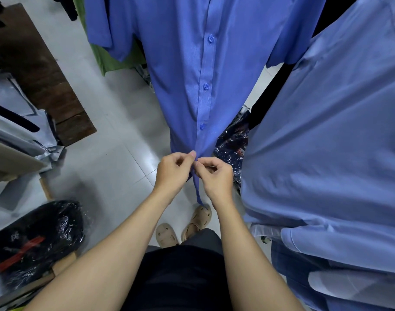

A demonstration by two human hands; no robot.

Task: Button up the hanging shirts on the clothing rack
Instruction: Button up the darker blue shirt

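Slippage is the risk — the hanging royal-blue button-up shirt (pixel 185 63) is pinched at its hem placket by left hand (pixel 173 173) and right hand (pixel 216 176), both clamped there — the button could miss its hole.

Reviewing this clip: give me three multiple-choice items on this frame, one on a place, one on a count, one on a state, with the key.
1. Where do the hands work on the blue shirt?
A collar
B bottom of the placket
C sleeve

2. How many fastened buttons show above the hands?
A one
B three
C five

3. What is the left hand doing?
A hanging open
B pinching fabric
C holding a hanger

Key: B, both hands meet at the hem end; B, three buttons run down the placket; B, like the right hand, its fingers pinch the placket.
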